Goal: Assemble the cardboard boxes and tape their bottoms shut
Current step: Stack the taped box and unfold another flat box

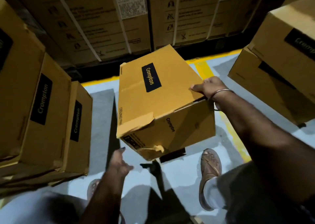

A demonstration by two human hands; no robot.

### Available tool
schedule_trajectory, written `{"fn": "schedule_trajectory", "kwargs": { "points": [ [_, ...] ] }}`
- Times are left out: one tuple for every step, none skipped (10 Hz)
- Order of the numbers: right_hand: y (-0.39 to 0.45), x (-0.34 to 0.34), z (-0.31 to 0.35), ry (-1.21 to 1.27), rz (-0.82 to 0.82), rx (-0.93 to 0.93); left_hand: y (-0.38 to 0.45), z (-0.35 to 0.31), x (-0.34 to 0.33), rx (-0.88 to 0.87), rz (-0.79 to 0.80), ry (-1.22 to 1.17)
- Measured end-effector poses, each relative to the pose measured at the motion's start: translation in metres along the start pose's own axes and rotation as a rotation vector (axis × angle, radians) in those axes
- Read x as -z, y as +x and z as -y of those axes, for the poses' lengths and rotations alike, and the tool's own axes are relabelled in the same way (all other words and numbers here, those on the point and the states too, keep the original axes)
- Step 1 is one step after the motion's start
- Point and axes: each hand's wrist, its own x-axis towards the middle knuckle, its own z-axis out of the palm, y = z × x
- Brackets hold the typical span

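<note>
On my left I see stacked Crompton boxes (pixel 40 101). My left hand (pixel 119 162) hangs open just below the tilted Crompton carton (pixel 158 103), held above the grey floor (pixel 100 104). My right hand (pixel 208 87) grips its upper right edge. More boxes (pixel 279 62) stand right.

Pale grey floor (pixel 196 176) is lying in dim light; yellow line (pixel 202 67) is running beside strapped dark cartons (pixel 109 24) behind it.
</note>
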Motion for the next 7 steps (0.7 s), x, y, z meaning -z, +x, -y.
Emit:
{"fn": "schedule_trajectory", "kwargs": {
  "points": [
    [-0.040,-0.028,0.038,-0.344,-0.032,0.220,-0.038,-0.042,0.016,-0.137,0.257,-0.289],
    [-0.100,-0.080,0.047,-0.670,0.102,0.396,-0.117,-0.091,-0.021,-0.626,-0.181,0.275],
    [-0.143,-0.142,0.020,-0.792,0.334,0.452,-0.132,-0.125,-0.036,-0.825,0.043,0.641],
    [-0.164,-0.187,-0.014,-0.821,0.450,0.409,-0.141,-0.125,-0.029,-0.823,0.112,1.011],
    [-0.167,-0.213,-0.042,-0.829,0.478,0.373,-0.115,-0.114,-0.019,-0.677,0.041,1.256],
    [-0.162,-0.230,-0.057,-0.806,0.534,0.340,-0.082,-0.101,-0.021,-0.553,0.022,1.466],
    [-0.153,-0.219,-0.054,-0.771,0.765,0.350,-0.056,-0.084,-0.031,-0.549,0.016,1.498]
  ]
}}
